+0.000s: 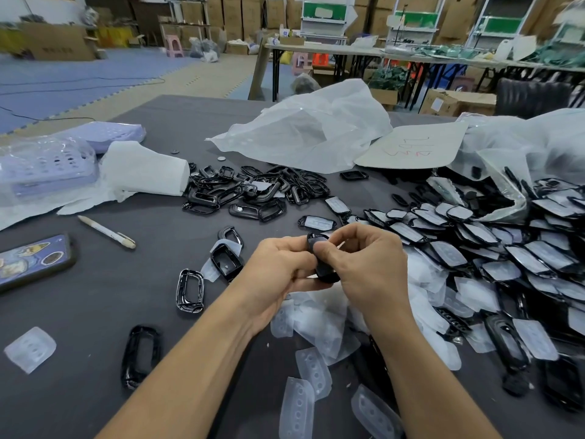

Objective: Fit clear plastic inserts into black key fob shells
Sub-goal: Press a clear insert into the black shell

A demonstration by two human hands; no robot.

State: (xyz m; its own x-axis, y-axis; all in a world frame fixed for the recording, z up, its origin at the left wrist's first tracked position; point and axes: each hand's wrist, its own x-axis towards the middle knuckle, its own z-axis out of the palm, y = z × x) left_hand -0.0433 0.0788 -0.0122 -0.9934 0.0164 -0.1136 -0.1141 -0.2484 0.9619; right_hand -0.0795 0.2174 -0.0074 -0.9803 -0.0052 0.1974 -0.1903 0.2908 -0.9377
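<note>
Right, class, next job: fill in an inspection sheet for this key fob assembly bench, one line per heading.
Surface: dark grey table, crowded with parts.
Job's things: black key fob shell held above the table; heap of empty black shells behind it; clear plastic inserts loose at the near edge; pile of shells with pale inserts on the right.
Clutter: white pen, phone in patterned case, crumpled white plastic bag, cardboard sheet.
Hands: left hand and right hand both grip the held shell.
Cables: thin black cable on the blue floor mats.
Surroundings: stacked cardboard boxes, folding tables, pink stool.
</note>
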